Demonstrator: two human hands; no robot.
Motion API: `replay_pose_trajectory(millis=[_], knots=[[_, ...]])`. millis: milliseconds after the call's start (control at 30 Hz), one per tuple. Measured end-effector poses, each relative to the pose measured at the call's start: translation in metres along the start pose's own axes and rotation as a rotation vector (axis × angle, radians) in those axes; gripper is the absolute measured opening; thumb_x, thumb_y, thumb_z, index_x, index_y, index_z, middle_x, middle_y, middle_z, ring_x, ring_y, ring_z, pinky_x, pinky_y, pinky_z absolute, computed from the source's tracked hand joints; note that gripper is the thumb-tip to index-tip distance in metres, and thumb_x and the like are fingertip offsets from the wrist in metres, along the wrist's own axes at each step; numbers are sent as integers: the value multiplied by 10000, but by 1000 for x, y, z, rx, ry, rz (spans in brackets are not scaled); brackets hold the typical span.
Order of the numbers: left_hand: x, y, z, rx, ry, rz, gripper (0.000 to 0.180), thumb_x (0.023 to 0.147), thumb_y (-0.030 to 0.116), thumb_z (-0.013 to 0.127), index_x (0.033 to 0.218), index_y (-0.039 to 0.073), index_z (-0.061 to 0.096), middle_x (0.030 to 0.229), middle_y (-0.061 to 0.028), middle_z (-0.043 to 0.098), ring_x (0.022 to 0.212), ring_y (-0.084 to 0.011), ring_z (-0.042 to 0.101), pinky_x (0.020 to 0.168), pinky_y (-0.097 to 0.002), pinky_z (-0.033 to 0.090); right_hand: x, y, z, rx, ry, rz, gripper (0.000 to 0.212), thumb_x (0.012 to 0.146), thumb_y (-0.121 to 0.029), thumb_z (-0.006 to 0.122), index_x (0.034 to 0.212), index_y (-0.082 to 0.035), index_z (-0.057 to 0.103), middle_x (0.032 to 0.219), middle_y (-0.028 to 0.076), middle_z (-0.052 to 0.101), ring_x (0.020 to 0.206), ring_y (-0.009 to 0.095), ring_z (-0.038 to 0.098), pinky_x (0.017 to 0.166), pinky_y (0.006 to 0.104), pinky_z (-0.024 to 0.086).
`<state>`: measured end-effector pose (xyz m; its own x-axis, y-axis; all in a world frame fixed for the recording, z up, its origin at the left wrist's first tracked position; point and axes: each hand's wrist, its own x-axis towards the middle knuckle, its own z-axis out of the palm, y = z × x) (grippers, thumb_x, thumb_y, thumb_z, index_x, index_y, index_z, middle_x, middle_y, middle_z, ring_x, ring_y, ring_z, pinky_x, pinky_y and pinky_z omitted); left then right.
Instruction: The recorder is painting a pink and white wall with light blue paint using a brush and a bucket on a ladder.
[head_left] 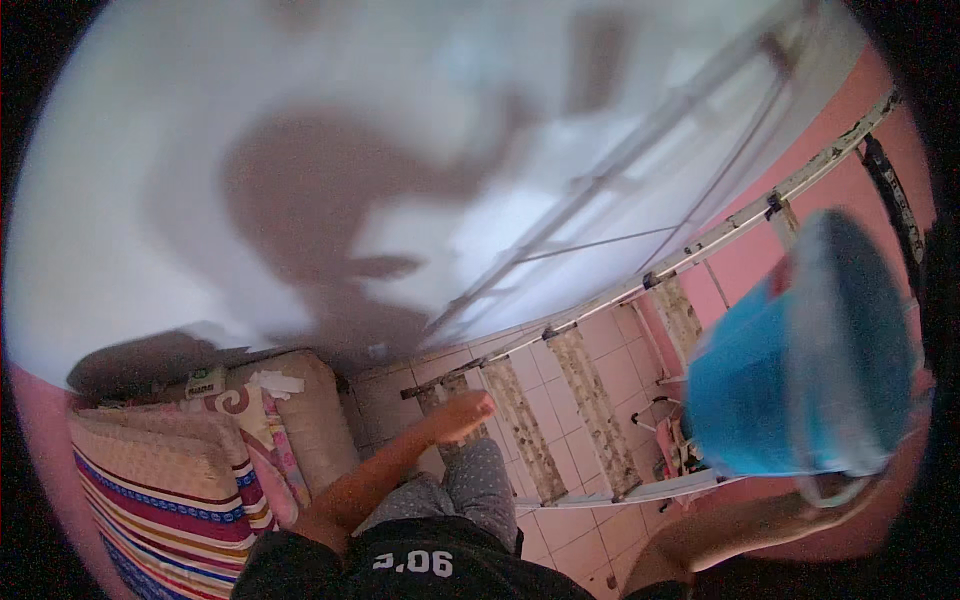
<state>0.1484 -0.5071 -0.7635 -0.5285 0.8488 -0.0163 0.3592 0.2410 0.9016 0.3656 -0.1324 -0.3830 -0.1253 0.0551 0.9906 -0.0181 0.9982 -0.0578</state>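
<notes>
My left hand (462,417) is closed in a loose fist above my thigh, near the lower rungs of a paint-splattered ladder (582,395); nothing shows in it. At the right, a blue bucket (745,390) is tilted on its side high off the floor, its mouth toward the right and its pale rim smeared by motion. My right forearm reaches up under it, and my right hand (840,508) is at the bucket's rim near the white carrying handle (830,492). Most of its fingers are hidden behind the bucket, which appears to be in its hold.
A pale wall (150,230) carries shadows of me, the bucket and the ladder. The ladder slants up to the right against a pink wall (735,265). Folded mattresses with a striped cover (160,490) and a beige cushion (310,395) lie at left. The floor is tiled (565,530).
</notes>
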Motion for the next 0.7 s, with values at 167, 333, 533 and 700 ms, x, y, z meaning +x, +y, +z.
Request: replay_pose_trajectory(millis=[167,333,533,700], knots=[[-68,64,16,-1093,-231,-250,672,890,559,516,1331,66,401,1346,-147,452,1199,-288,478,1002,-476,373,-148,-93,15,345,-318,165,640,768,-375,706,1253,-30,470,1212,240,511,1065,394,544,929,549,450],[-116,23,48,-1493,-357,-271,913,803,638,579,1455,96,243,1475,-166,292,1319,-338,342,1003,-595,351,-258,-173,46,1759,-218,1309,384,687,-75,636,1036,-32,484,972,100,532,928,217,539,828,418,493],[-193,33,24,-1563,-97,-360,1015,711,684,637,1453,112,247,1479,-192,264,1316,-411,325,964,-683,340,-268,-262,53,1369,-250,1574,271,666,-35,608,667,-125,352,622,4,398,420,121,368,375,243,334],[-225,43,14,-1663,65,-234,1126,636,722,669,1439,54,249,1467,-221,265,1290,-440,352,997,-671,309,-281,-256,41,1414,-563,1658,310,667,-23,635,882,-91,422,729,33,512,542,143,507,445,248,407]])
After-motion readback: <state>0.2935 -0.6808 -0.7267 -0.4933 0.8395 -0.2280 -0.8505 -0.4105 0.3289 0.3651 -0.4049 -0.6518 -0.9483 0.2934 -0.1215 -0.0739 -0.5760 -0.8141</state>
